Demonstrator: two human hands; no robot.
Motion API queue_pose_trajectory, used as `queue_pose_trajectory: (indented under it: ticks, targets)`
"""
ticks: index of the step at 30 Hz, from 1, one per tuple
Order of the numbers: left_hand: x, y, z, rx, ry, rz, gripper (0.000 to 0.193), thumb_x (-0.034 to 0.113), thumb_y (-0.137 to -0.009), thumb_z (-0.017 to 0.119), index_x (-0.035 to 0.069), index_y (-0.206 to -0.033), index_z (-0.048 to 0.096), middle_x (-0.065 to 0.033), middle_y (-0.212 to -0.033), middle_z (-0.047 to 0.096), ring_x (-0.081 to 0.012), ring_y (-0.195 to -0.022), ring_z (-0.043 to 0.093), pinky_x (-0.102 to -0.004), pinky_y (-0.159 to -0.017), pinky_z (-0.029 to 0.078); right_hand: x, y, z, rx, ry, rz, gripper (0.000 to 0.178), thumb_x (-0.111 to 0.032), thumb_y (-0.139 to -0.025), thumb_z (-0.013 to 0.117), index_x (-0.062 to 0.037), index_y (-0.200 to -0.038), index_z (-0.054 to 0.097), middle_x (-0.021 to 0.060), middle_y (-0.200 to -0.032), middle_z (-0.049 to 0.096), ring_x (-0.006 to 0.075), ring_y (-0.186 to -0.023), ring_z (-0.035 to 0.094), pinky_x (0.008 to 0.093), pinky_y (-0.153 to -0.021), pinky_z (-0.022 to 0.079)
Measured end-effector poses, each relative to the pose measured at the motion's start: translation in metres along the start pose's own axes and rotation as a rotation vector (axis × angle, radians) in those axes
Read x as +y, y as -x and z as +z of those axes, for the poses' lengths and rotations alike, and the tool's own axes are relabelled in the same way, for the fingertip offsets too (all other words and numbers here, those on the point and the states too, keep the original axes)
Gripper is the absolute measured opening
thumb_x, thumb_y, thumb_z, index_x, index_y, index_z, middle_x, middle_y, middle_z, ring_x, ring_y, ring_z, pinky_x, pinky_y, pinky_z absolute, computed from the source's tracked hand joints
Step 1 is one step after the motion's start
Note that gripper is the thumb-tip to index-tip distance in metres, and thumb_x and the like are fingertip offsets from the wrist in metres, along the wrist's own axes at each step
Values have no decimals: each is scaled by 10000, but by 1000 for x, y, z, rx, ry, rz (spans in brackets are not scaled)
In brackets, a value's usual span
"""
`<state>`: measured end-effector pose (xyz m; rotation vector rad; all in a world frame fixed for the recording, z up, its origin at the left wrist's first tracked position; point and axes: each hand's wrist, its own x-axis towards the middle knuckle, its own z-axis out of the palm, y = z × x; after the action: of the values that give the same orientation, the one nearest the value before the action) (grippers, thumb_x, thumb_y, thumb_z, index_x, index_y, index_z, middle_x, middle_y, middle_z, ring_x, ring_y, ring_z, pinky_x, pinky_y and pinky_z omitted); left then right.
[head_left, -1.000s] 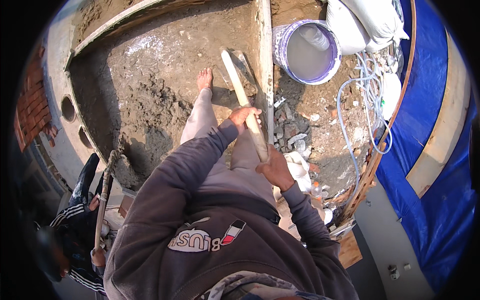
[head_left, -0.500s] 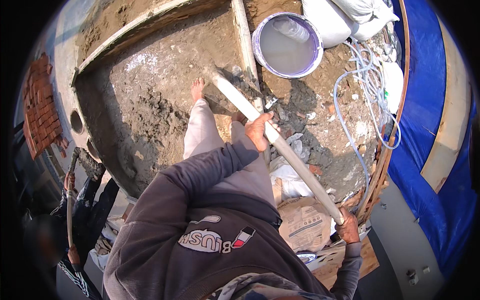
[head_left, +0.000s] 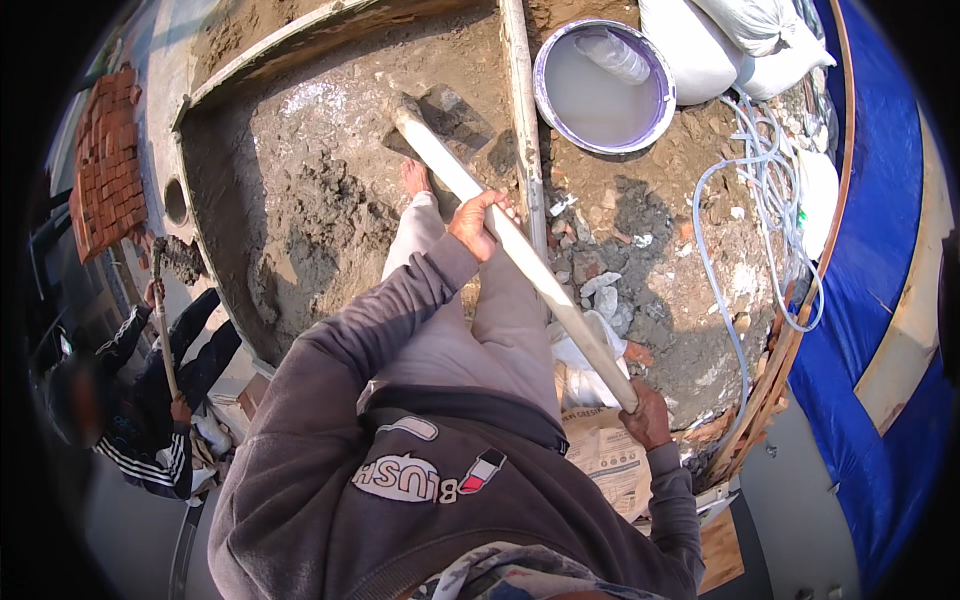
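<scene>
My left hand (head_left: 474,226) is wrapped round the middle of a pale wooden handle, and my right hand (head_left: 647,416) grips its near end. The handle belongs to a long hoe (head_left: 540,278), which slants from lower right up to the left. Its mud-coated blade (head_left: 455,118) is down in the wet grey mortar inside a mixing trough (head_left: 521,100). A heap of lumpy mortar (head_left: 325,225) lies left of my bare foot (head_left: 414,178), which stands in the trough close to the blade.
Right of the trough stand a bucket (head_left: 660,125) of cloudy water, white sacks (head_left: 690,50) and a coiled clear hose (head_left: 705,220). A brown paper bag (head_left: 605,455) lies under my right arm. At left, another person (head_left: 140,390) holds a long-handled tool near stacked red bricks (head_left: 110,165).
Both hands have drawn left with the hoe, and its blade now sits farther left and up in the trough. The other person's mortar-loaded tool has lowered slightly.
</scene>
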<state>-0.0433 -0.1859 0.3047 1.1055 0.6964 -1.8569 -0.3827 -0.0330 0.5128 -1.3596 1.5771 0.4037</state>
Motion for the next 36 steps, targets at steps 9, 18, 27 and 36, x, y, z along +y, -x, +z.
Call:
queue_pose_trajectory:
  ticks: [9, 18, 27, 36]
  targets:
    - [136, -106, -84, 225, -21, 351, 107, 78, -819, 657, 44, -839, 557, -37, -630, 491, -182, -521, 486, -339, -477, 448, -183, -263, 121, 116, -40, -296, 379, -102, -661, 605, 6, -1022, 568, 265, -823, 629, 446, -835, 606, 489, -775, 482]
    - [123, -130, -110, 407, -252, 270, 145, 20, -777, 673, -44, -824, 552, -112, -621, 544, -238, -454, 539, -374, -395, 472, -225, -328, 163, -90, 11, -85, 369, -165, -716, 630, -1, -1043, 579, 229, -1005, 641, 394, -986, 610, 450, -868, 481]
    - [27, -116, -97, 403, -85, 219, 102, 16, -760, 645, -5, -725, 551, -85, -598, 523, -226, -466, 502, -389, -432, 438, -171, -271, 109, -154, 203, -49, 341, -138, -752, 585, -12, -1065, 537, 235, -1009, 634, 394, -988, 602, 472, -830, 486]
    - [-33, -91, -62, 266, 39, -9, 100, 47, -774, 641, 61, -801, 545, -50, -653, 513, -214, -529, 521, -427, -531, 502, -113, -231, 72, -78, 334, -120, 359, -100, -742, 589, -26, -1085, 514, 234, -880, 640, 408, -856, 626, 505, -728, 491]
